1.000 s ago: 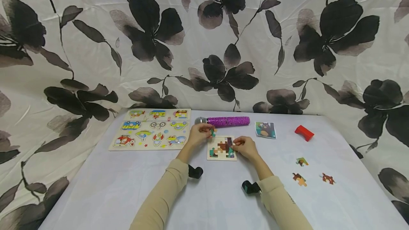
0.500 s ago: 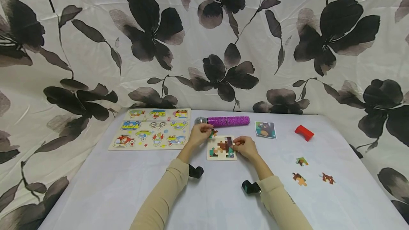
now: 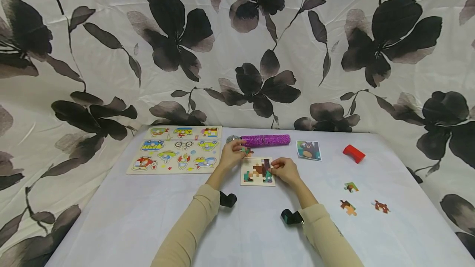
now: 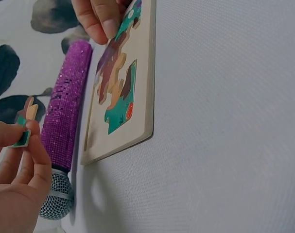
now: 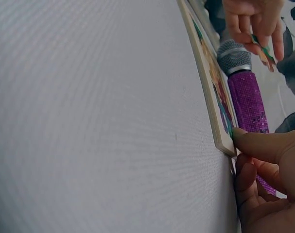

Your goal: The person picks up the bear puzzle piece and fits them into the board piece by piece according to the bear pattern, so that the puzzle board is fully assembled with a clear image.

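Note:
Between thumb and fingers my left hand (image 3: 231, 156) pinches a jigsaw piece (image 3: 248, 151) in green, brown and tan. The piece is held above the far left edge of a small wooden puzzle board (image 3: 246, 164). In the left wrist view the piece (image 4: 24, 139) is tilted and apart from the board. Several pieces sit in the board's recess, and part of the recess shows bare wood. At the board's right edge my right hand (image 3: 286, 171) grips it, thumb (image 5: 254, 144) on top and the other fingers curled at the side.
Behind the board lies a purple glittery microphone (image 3: 265, 141). A larger vehicle puzzle board (image 3: 135, 158) is at the left. To the right are a bear picture card (image 3: 309, 151), a red block (image 3: 353, 154) and three loose pieces, one a brown piece (image 3: 381, 206).
The jigsaw piece has been turned in my left fingers, and the left hand has shifted very slightly. My right hand stays at the board's edge.

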The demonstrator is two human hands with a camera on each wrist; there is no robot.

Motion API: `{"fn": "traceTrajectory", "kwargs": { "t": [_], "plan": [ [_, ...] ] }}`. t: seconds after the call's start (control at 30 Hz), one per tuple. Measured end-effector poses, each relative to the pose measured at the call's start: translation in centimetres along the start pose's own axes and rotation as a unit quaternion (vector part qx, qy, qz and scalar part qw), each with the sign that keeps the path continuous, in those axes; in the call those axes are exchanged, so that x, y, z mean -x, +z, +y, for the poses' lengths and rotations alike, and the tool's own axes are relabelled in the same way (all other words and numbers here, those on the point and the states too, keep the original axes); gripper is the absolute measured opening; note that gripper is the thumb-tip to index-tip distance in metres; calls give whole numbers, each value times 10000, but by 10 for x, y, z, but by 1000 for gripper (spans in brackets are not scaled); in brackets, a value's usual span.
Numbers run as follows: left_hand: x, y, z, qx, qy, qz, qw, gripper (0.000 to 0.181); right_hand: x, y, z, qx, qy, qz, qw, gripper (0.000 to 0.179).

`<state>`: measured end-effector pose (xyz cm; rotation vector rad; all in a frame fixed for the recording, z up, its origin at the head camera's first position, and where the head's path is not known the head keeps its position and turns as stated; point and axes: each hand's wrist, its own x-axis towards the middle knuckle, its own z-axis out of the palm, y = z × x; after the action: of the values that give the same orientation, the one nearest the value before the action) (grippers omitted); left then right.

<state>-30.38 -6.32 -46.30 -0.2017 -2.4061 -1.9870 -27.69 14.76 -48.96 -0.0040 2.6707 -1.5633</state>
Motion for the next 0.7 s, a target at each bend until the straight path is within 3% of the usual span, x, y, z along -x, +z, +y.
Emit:
{"fn": "traceTrajectory", "kwargs": {
  "t": [0.2, 0.43, 0.7],
  "plan": [
    [1, 1, -1, 39, 105, -22, 9999, 43, 0, 0, 0, -23, -23, 1, 10000, 22],
    [3, 2, -2, 150, -1, -97, 9998, 43, 0, 0, 0, -12, -2, 16, 10000, 21],
    [5, 2, -4, -110, 384, -72, 9992, 35, 0, 1, 1, -35, -10, 20, 10000, 22]
  ]
}}
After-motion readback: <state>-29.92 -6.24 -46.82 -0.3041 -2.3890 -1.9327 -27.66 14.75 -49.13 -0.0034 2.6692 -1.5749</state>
